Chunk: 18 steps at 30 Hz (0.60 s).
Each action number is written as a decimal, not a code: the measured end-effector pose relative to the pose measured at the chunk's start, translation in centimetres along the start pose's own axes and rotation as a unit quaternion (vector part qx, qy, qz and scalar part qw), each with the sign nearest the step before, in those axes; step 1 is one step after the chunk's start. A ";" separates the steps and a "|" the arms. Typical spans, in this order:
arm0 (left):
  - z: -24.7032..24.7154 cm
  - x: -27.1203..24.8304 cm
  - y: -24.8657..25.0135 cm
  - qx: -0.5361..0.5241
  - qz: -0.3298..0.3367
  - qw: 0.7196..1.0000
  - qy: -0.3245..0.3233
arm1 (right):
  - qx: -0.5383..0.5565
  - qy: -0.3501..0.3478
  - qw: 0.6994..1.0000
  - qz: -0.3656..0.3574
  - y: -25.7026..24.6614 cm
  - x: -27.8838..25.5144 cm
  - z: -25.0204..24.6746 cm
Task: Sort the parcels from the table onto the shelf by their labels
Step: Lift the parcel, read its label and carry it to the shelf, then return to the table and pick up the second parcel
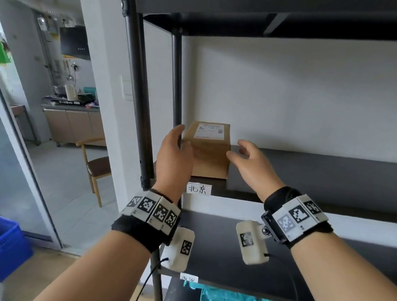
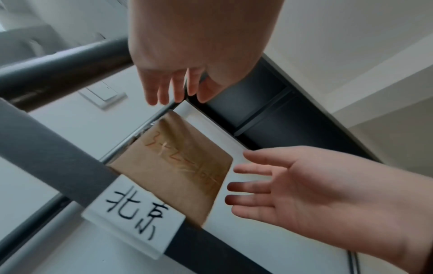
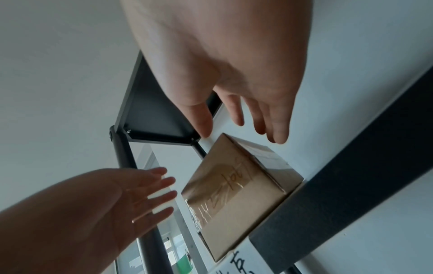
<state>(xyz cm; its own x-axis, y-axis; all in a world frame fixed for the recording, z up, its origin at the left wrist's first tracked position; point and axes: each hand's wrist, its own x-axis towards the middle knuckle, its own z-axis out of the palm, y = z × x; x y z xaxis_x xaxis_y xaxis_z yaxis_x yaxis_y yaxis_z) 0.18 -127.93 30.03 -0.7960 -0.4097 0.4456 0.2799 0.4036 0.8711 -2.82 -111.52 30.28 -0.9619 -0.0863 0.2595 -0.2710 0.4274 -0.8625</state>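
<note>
We see a brown box (image 1: pixel 208 151) standing at the left end of the black shelf (image 1: pixel 323 177), directly above the paper tag (image 1: pixel 198 189) on the shelf edge. The left hand (image 1: pixel 174 153) and right hand (image 1: pixel 252 160) flank the box, fingers spread and relaxed, gripping nothing. A teal bag (image 1: pixel 229 299) lies on a lower shelf.

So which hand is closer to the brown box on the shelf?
The left hand. It sits right by the brown box's left side, overlapping its edge in the head view, though the wrist views show a small gap. The right hand hovers open off the right side, slightly farther away.
</note>
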 end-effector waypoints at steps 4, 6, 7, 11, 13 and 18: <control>0.6 -1.7 1.8 -0.047 0.049 0.997 -0.033 | 0.007 0.063 0.998 -0.007 0.3 -2.3 -1.3; 1.7 -2.6 2.4 -0.056 0.054 0.995 -0.061 | 0.009 0.096 0.995 -0.006 0.8 -3.8 -2.3; 2.4 -3.1 2.5 -0.060 0.054 0.994 -0.077 | 0.007 0.110 0.994 -0.004 1.2 -4.7 -2.8; 6.1 -6.5 2.7 -0.069 0.066 0.979 -0.181 | -0.021 0.171 0.985 0.024 3.9 -8.6 -5.6; 8.3 -8.5 2.9 -0.067 0.063 0.969 -0.228 | -0.040 0.194 0.979 0.051 5.5 -10.8 -7.5; 15.0 -14.5 4.0 -0.059 0.069 0.937 -0.336 | -0.073 0.246 0.959 0.123 9.8 -16.7 -14.2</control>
<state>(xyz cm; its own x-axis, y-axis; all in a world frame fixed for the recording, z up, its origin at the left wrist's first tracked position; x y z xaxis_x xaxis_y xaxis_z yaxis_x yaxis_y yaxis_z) 4.78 -108.17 23.93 -0.8946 0.2643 0.3603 0.4319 0.3046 0.8489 11.15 -93.15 23.67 -0.8524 0.4528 0.2616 0.0038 0.5056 -0.8628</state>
